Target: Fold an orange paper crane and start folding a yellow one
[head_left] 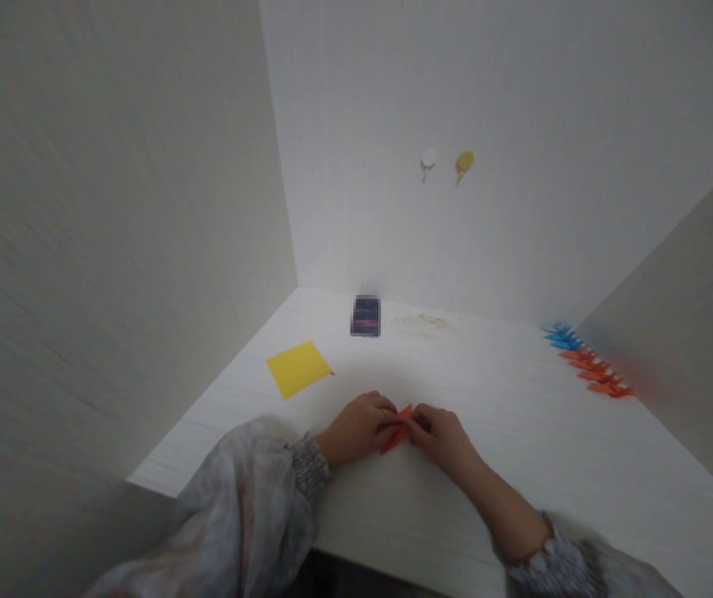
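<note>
A small piece of folded orange-red paper is held between my two hands, low over the near part of the white table. My left hand grips it from the left, fingers closed on its edge; a ring shows on one finger. From the right, my right hand pinches its other side between thumb and fingers. Its upper tip and lower left corner stick out, while the middle is covered by my fingers. Beyond my left hand lies a flat yellow paper stack or sheet, with a tiny red bit at its right corner.
Blue folded paper pieces and several orange folded paper pieces line the right wall. A dark, blurred box-like item stands by the back wall, beside a brownish stain. A white hook and a yellow hook are on the wall.
</note>
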Motion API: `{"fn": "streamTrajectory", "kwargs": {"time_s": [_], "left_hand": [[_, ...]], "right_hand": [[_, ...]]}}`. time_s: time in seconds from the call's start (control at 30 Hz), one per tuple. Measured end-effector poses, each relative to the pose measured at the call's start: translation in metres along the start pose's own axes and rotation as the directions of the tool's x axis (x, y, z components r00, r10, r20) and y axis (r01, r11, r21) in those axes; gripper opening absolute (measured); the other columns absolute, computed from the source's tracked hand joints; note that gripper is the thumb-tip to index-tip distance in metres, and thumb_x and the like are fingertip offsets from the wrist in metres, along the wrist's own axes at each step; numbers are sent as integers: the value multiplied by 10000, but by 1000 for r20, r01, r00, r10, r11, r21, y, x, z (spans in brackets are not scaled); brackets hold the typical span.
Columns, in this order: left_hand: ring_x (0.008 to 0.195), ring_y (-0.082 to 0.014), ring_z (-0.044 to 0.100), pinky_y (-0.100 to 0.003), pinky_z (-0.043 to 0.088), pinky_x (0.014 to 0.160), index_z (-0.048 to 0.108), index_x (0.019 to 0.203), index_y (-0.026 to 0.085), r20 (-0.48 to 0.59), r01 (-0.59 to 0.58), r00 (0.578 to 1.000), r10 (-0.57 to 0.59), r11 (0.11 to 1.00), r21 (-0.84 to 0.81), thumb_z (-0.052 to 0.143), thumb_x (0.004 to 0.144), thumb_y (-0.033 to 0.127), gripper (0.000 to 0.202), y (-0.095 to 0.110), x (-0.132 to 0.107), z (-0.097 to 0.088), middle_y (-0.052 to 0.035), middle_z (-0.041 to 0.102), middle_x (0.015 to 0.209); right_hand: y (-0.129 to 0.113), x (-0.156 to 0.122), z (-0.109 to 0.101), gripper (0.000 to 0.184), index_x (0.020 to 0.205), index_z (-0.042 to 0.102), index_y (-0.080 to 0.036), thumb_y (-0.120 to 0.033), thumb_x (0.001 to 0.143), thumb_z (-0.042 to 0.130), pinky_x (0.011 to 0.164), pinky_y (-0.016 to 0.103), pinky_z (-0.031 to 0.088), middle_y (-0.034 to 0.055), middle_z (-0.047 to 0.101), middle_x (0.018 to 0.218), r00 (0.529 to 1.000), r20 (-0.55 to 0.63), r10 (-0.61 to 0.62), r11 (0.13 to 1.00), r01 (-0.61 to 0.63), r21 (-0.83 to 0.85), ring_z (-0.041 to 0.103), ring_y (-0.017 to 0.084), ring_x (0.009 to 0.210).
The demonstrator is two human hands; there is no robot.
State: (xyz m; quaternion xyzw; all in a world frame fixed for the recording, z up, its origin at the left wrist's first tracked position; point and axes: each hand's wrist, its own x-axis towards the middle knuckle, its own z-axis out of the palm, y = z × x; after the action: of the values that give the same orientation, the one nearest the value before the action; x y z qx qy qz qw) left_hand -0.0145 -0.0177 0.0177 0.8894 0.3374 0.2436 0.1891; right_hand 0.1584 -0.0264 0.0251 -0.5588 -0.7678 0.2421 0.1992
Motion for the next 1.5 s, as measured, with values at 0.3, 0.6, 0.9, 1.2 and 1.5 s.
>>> {"fn": "streamTrajectory", "kwargs": {"time_s": [0.3,0.6,0.9,1.2,1.5], "left_hand": [[880,-145,493,-280,367,822,630,929,224,32,22,999,-18,994,-105,466,791,173,220,-4,2,1,-28,608,967],[832,-155,480,-263,379,763,638,802,176,-3,142,990,-142,989,-31,531,755,220,125,-6,2,0,-36,573,800],[823,-141,501,-251,395,763,622,837,175,16,121,993,-120,991,-50,477,767,175,160,0,0,-2,-33,567,836],[852,-146,510,-258,398,787,640,829,186,58,72,996,-64,985,-156,540,719,176,148,-2,0,-7,-33,588,864],[856,-142,504,-256,387,798,635,812,179,60,56,997,-48,990,-131,508,748,166,143,-5,1,-4,-27,592,860]], "right_hand": [[10,-3,-14,98,790,604,-190,-199,713,543,617,257,401,23,580,727,961,75,-265,964,264,32,522,150,681],[14,1,-9,143,809,644,-236,-314,693,614,728,329,369,36,538,828,910,81,-406,905,412,-105,483,184,799],[12,2,-7,150,828,643,-225,-317,765,542,679,275,416,36,537,799,915,97,-391,920,389,43,512,157,763],[17,1,-11,165,834,655,-258,-305,792,503,686,262,421,28,534,809,904,146,-401,916,397,57,516,143,762],[15,0,-8,156,840,629,-214,-244,805,480,711,280,417,42,529,817,904,139,-404,914,393,98,504,155,785]]}}
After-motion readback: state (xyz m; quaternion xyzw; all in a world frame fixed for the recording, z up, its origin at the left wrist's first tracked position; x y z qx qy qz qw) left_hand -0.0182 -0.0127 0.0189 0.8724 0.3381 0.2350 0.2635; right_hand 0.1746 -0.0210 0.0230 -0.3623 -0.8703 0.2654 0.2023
